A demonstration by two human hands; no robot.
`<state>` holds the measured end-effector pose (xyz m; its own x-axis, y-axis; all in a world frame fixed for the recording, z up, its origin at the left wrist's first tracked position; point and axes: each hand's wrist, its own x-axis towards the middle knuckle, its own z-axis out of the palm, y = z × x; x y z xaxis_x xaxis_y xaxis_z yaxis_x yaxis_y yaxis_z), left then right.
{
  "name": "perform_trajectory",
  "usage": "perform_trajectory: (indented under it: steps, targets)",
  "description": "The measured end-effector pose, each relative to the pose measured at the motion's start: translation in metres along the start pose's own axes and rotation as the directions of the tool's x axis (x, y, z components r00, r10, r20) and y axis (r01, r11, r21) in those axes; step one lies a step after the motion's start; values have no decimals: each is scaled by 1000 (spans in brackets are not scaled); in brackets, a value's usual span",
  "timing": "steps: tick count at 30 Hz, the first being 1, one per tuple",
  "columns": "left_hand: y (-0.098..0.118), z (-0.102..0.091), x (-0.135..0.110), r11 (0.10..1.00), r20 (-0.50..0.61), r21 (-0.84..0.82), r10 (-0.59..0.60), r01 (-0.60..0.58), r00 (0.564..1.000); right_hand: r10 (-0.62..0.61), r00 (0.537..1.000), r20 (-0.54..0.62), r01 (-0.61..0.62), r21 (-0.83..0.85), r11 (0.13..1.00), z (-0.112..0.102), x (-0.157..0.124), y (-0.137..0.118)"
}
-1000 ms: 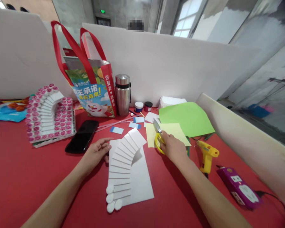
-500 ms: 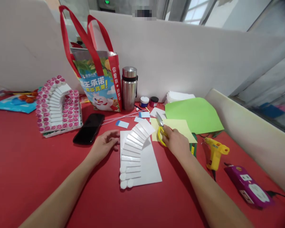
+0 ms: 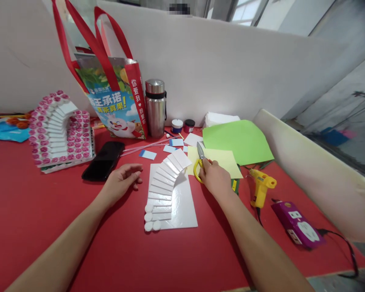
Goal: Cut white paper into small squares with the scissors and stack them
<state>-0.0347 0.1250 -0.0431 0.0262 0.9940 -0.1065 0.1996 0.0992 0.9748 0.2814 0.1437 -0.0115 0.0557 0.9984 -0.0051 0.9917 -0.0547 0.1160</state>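
A white foam board [image 3: 185,202] lies in front of me, carrying a curved staircase of white strips [image 3: 161,188] and several small white discs [image 3: 148,217] at its lower left corner. To its left rests my left hand [image 3: 123,180], empty, its fingers loosely bent and apart, not touching the board. My right hand [image 3: 214,177] grips a pair of scissors [image 3: 197,167] with yellow handles, blades pointing away from me over the pale yellow paper [image 3: 228,159]. Part of the handles is hidden by the fingers.
Left stand a black phone [image 3: 104,161] and a pink-studded staircase model [image 3: 61,136]. Behind are a tote bag [image 3: 115,101], a steel flask [image 3: 155,111] and two small jars [image 3: 177,126]. On the right lie green paper [image 3: 237,140], a yellow glue gun [image 3: 261,186] and a purple power strip [image 3: 296,225].
The whole view has shifted, so everything appears further left. My left hand has drawn slightly away from the board's left edge. The right hand keeps its hold on the scissors.
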Motion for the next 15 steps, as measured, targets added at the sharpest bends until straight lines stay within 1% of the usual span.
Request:
perform_trajectory:
  steps: [8,10,12,13,14,15]
  targets:
    - [-3,3,0,995,14,74,65,-66,998,-19,999,-49,18,-24,1000,8,1,2]
    - [-5,4,0,992,20,96,76,-78,997,-16,999,-36,15,-22,1000,6,-1,4]
    - [-6,5,1,990,26,113,85,-87,996,-22,1000,1,22,-16,1000,-3,-1,7]
    - [-7,5,2,989,31,121,85,-88,996,-28,1000,1,28,-10,1000,-11,1,8]
    - [-7,6,2,988,39,130,82,-86,996,-40,999,-12,40,2,999,-19,6,8]
    - [-7,6,3,987,49,135,78,-84,996,-59,997,-52,60,18,998,-28,15,8]
